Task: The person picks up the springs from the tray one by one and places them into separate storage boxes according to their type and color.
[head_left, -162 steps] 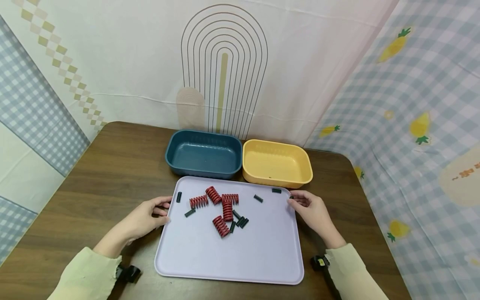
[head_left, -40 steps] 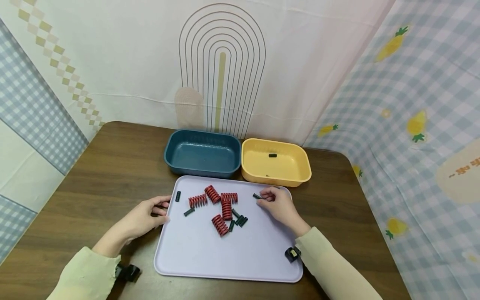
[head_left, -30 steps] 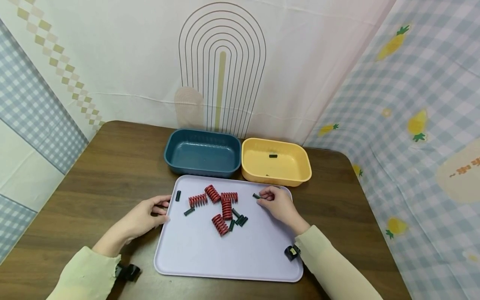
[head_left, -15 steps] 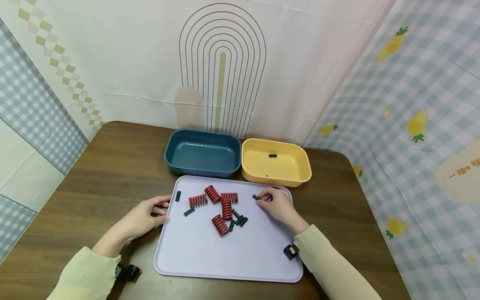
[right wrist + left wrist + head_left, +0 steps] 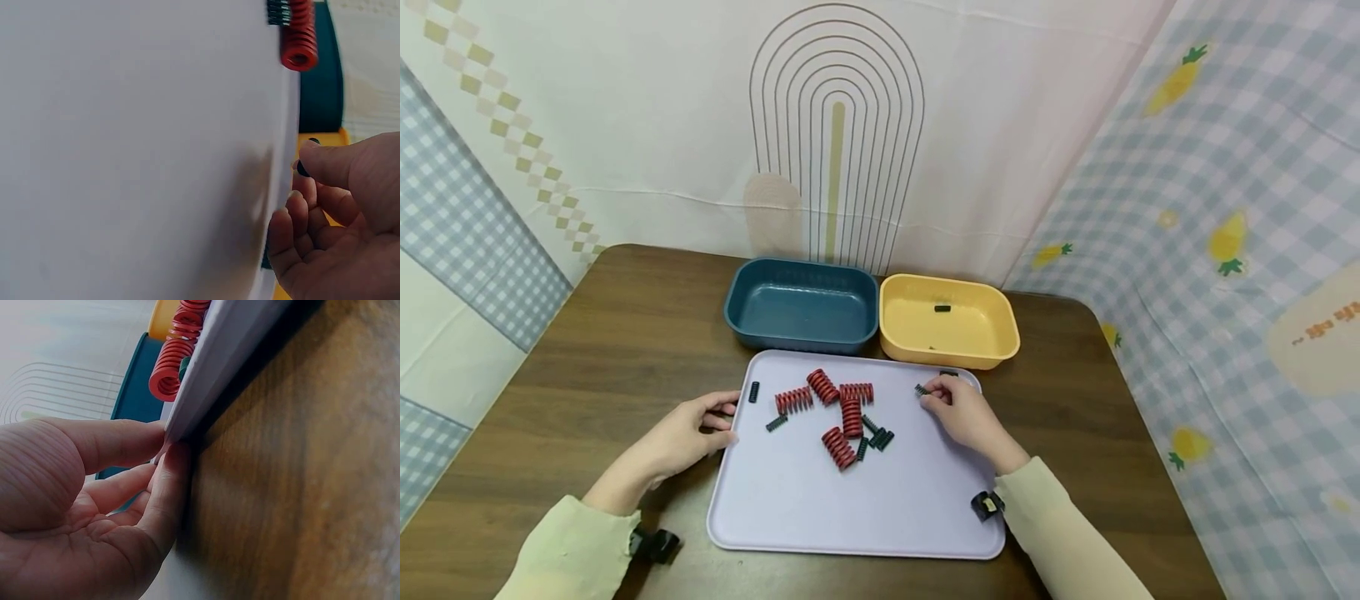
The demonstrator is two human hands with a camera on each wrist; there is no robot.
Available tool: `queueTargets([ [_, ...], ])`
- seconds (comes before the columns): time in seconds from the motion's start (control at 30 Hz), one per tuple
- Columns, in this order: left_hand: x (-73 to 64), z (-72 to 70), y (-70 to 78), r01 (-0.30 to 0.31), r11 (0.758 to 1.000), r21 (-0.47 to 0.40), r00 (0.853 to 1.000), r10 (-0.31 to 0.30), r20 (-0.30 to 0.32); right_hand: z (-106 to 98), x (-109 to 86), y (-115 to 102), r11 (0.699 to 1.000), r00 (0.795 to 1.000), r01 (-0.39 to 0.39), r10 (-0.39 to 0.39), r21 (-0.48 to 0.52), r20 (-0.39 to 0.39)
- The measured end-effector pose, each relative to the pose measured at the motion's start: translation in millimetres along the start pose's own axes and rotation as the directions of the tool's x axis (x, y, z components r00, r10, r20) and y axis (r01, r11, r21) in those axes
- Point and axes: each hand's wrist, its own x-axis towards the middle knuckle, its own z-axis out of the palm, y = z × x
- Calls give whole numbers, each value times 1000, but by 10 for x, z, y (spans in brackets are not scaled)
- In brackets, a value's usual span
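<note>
My left hand (image 5: 688,433) pinches the left rim of a pale lilac tray (image 5: 850,517), thumb on the edge and fingers underneath, as the left wrist view shows. Over the tray's upper right part, my right hand (image 5: 966,417) pinches a small dark green spring (image 5: 921,389) between thumb and fingertips; its dark end (image 5: 303,169) shows in the right wrist view. Several large red springs (image 5: 793,401) lie grouped at the upper middle of the tray. Among and around them are several small green springs (image 5: 777,423). Another dark spring (image 5: 948,374) is partly hidden behind the right hand.
Behind the tray stand a dark blue bin (image 5: 801,340) and, right beside it, a yellow bin (image 5: 951,354). One small dark spring (image 5: 942,308) lies in the yellow bin. All rest on a brown wooden table (image 5: 647,333), with hanging cloth behind and at the right.
From the tray's right rim, my right hand has moved inward and taken a small green spring, now shifted slightly right. A dark spring from that rim now lies in the yellow bin. The left hand stays put.
</note>
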Motion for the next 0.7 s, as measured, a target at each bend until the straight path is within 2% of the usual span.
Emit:
queueTargets([
  [0.2, 17, -13, -27, -1, 1000, -1, 1000, 1, 16, -105, -101, 23, 995, 999, 22, -18, 97, -47],
  [0.37, 5, -9, -40, -14, 1000, -22, 1000, 14, 11, -177, -93, 28, 989, 994, 57, -44, 135, -98],
  [0.47, 3, -5, -28, -6, 1000, -20, 1000, 6, 12, -227, -64, 10, 984, 989, 56, -31, 171, -148],
  [0.6, 4, -4, -5, 11, 1000, -9, 1000, -11, 9, -282, 0, -22, 974, 974, 67, -18, 217, -224],
  [0.7, 3, -4, -5, 11, 1000, -7, 1000, -11, 5, -289, 69, -35, 971, 952, 74, -1, 226, -307],
])
